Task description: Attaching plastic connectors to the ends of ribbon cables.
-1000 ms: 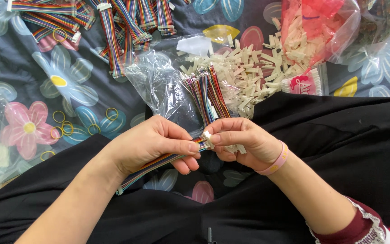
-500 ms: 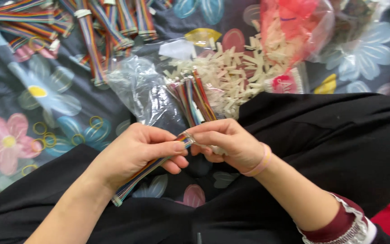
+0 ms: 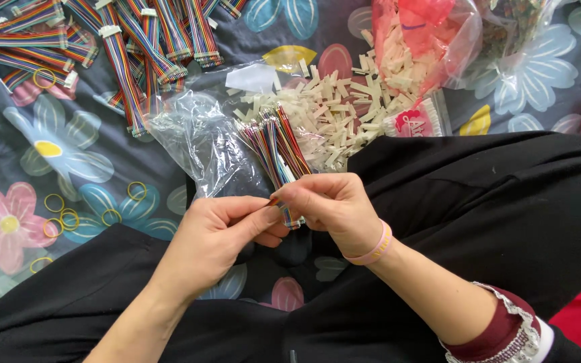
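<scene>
A dark cloth (image 3: 68,128) printed with big flowers carries everything. Bundles of rainbow ribbon cable (image 3: 136,40) lie fanned out at its top left corner. Yellow rubber bands (image 3: 68,212) are scattered near its left edge. A crumpled clear plastic bag (image 3: 200,138) sits near the middle, with a heap of small cream plastic connectors (image 3: 334,114) just beside it. A pink plastic bag (image 3: 425,33) lies against the heap toward the top edge.

Floral grey cloth (image 3: 68,144) covered the surface. It bore rainbow ribbon-cable bundles (image 3: 129,33), yellow rubber bands (image 3: 62,215), cream connector pieces (image 3: 331,114) and clear plastic bags (image 3: 200,138).
</scene>
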